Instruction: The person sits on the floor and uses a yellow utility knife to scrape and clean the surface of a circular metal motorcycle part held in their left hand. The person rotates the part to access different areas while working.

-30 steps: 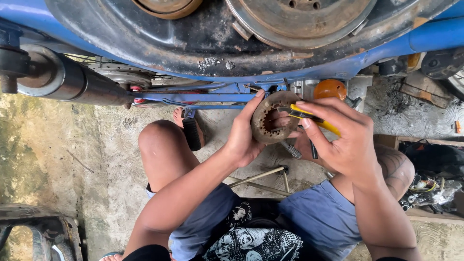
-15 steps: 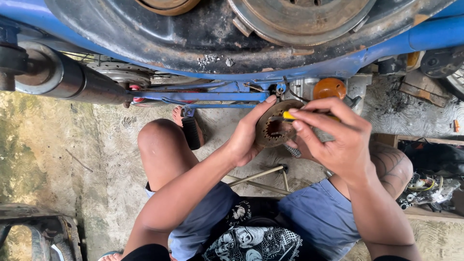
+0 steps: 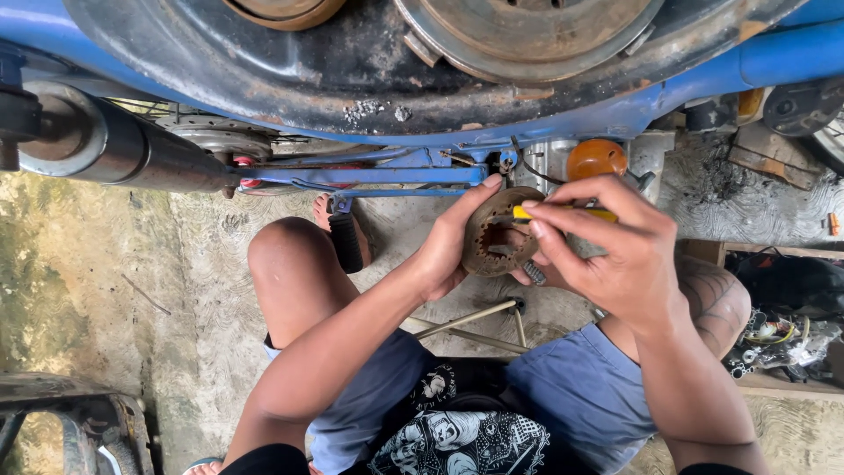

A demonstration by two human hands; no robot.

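Gripping a rusty round disc (image 3: pixel 498 230) in my left hand (image 3: pixel 453 246), thumb on the near rim, fingertips curled over the far edge up top. Fingers closed firm around it, disc face toward me, its toothed center opening showing. Disc sits just below the blue frame bar (image 3: pixel 387 176) of the machine, and just left of my right hand (image 3: pixel 615 251).

Right hand: fingers pinched shut on a yellow-handled tool (image 3: pixel 563 214), the yellow end poking out over the disc's upper right edge. Tool tip is hidden behind my fingers; cannot tell where it meets the disc. A ring shows on one finger, low beside the disc.

Around the disc: orange round lamp (image 3: pixel 596 158) just above and right of it, against the machine. Gray cylinder (image 3: pixel 114 145) well off to the left. Big rusted drum (image 3: pixel 527 35) high above it, inside the dark greasy underside. My left knee (image 3: pixel 290 264) is left of the disc, bare; blue shorts (image 3: pixel 580 387) below it. A thin metal stand (image 3: pixel 475 321) on the concrete floor (image 3: pixel 114 290) just beneath the disc.
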